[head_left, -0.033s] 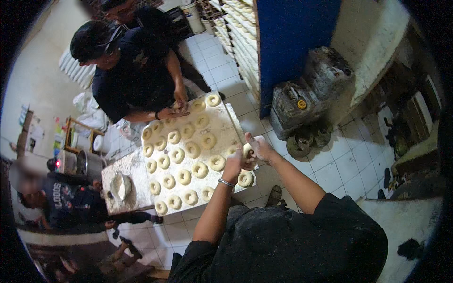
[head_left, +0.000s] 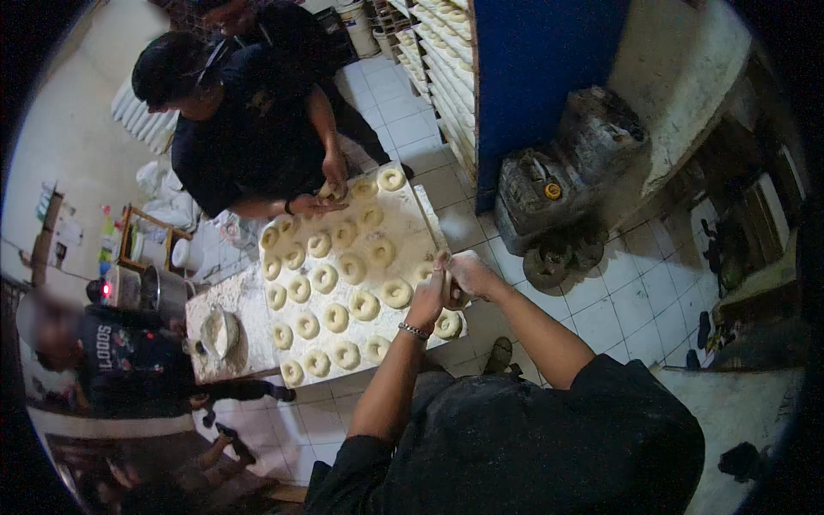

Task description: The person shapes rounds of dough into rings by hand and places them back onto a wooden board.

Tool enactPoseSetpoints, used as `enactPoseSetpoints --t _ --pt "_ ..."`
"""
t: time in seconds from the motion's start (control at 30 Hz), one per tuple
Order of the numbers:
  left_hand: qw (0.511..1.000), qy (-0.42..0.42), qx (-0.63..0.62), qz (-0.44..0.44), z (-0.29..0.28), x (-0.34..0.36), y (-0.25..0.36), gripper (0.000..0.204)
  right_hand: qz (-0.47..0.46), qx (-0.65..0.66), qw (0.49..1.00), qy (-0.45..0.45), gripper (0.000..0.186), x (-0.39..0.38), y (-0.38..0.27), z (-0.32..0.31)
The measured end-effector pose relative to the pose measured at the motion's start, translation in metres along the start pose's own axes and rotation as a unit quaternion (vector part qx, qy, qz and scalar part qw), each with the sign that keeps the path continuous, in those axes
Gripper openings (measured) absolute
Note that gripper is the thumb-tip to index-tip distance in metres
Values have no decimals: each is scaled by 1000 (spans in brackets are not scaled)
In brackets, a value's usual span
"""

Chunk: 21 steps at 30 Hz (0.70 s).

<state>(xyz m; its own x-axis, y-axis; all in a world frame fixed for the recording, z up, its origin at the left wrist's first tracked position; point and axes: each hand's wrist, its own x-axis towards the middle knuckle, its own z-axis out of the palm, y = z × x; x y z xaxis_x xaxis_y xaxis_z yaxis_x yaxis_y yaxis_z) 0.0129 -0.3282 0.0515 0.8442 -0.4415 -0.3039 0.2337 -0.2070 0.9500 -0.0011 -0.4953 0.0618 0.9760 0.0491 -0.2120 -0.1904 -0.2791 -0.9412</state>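
Note:
My left hand (head_left: 429,296) and my right hand (head_left: 472,276) meet at the near right edge of a floured board (head_left: 415,245). Their fingers close round a piece of dough (head_left: 458,299), mostly hidden by the hands. Pale dough rings (head_left: 396,293) lie in rows over the board, one ring (head_left: 447,324) just below my hands. Across the board a co-worker's hands (head_left: 324,194) are close together, with a bit of dough between them.
A metal bowl of flour (head_left: 221,334) stands on a floured table (head_left: 249,322) at the left. Behind the board, a rack (head_left: 442,64) holds trays of rings. Dark jerrycans (head_left: 528,184) stand on the tiled floor at right. Other people work at far left and behind.
My right hand has turned inward and its raised thumb and fingers have folded down nearer my left hand. The co-worker's hands have shifted slightly.

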Motion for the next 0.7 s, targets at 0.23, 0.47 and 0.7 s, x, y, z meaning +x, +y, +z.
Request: enactPoseSetpoints --t 0.23,0.47,0.7 --pt "966 -40 -253 -37 -25 9 -16 50 50 283 948 -137 24 4 12 3" --pt "977 26 -204 -65 -67 68 -48 28 151 41 988 -1 18 92 20 -4" --pt "989 -2 -70 -131 -97 140 -86 48 159 -67 982 78 56 166 56 35"
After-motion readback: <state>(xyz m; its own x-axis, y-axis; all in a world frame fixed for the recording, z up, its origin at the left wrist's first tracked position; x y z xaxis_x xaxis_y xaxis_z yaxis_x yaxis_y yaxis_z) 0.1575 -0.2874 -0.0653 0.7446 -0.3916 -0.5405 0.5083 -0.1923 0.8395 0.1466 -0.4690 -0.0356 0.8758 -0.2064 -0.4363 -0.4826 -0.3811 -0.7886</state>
